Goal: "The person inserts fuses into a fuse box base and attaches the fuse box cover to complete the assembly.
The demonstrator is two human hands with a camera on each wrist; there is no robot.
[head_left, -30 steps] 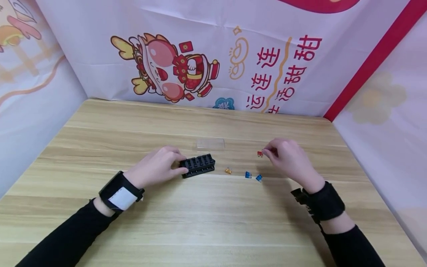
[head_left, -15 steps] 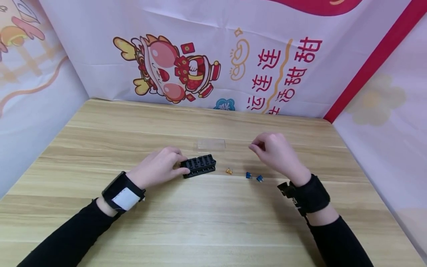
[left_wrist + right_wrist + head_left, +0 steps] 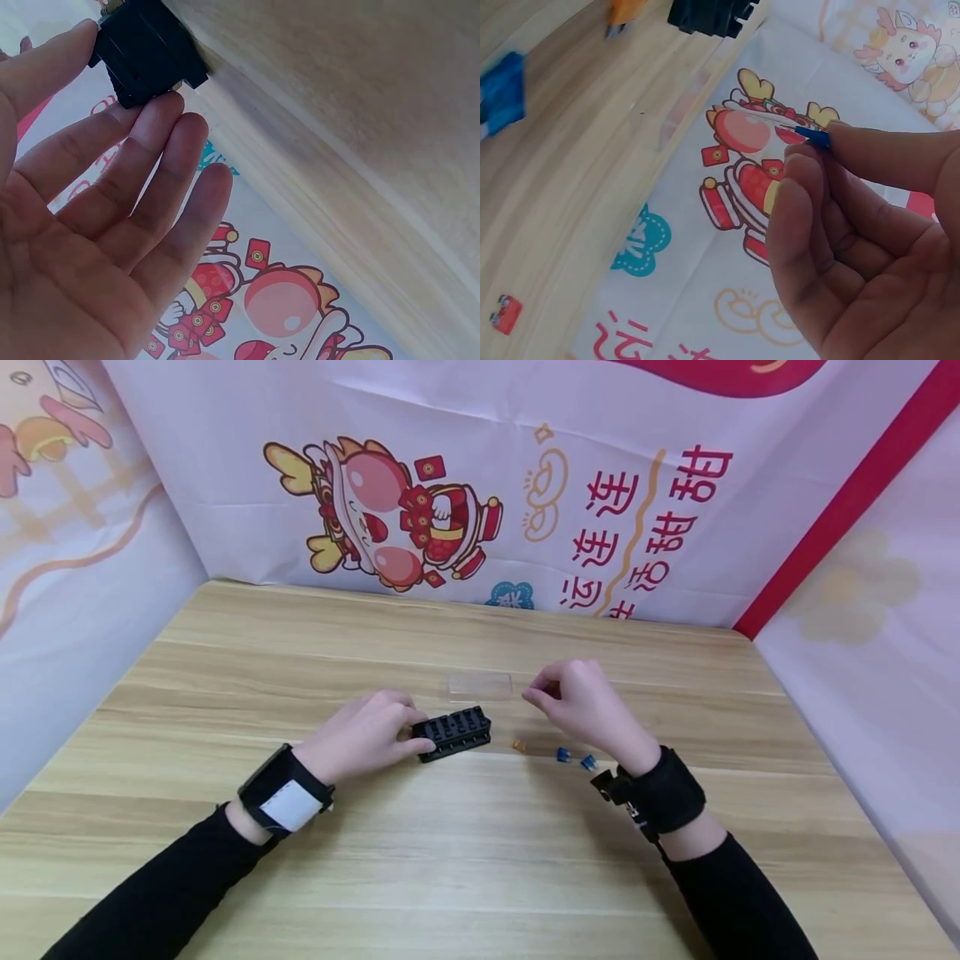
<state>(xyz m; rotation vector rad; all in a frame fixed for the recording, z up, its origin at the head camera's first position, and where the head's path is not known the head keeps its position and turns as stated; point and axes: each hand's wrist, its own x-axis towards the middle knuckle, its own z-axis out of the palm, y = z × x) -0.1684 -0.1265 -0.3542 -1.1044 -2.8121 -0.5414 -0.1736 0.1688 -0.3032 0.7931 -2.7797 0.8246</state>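
Note:
My left hand [image 3: 367, 735] holds the left end of a black fuse box [image 3: 454, 732] on the wooden table, thumb on one side and fingers on the other. In the left wrist view the thumb and fingertips meet the end of the fuse box [image 3: 150, 52]. Raised above the table, my right hand [image 3: 588, 706] pinches a small blue blade fuse [image 3: 814, 136] between thumb and fingers. Between the hands lie an orange blade fuse [image 3: 519, 746] and two blue blade fuses [image 3: 563, 755]. A red blade fuse [image 3: 507, 315] shows only in the right wrist view.
A clear plastic cover [image 3: 480, 686] lies behind the fuse box, left of my right hand. The wooden table [image 3: 465, 860] ends at a printed white cloth backdrop [image 3: 450, 410] at the back, with cloth walls at both sides.
My right hand has moved left toward the fuse box, pinching the blue blade fuse. The red blade fuse has gone out of sight behind it in the head view. The left hand keeps its hold.

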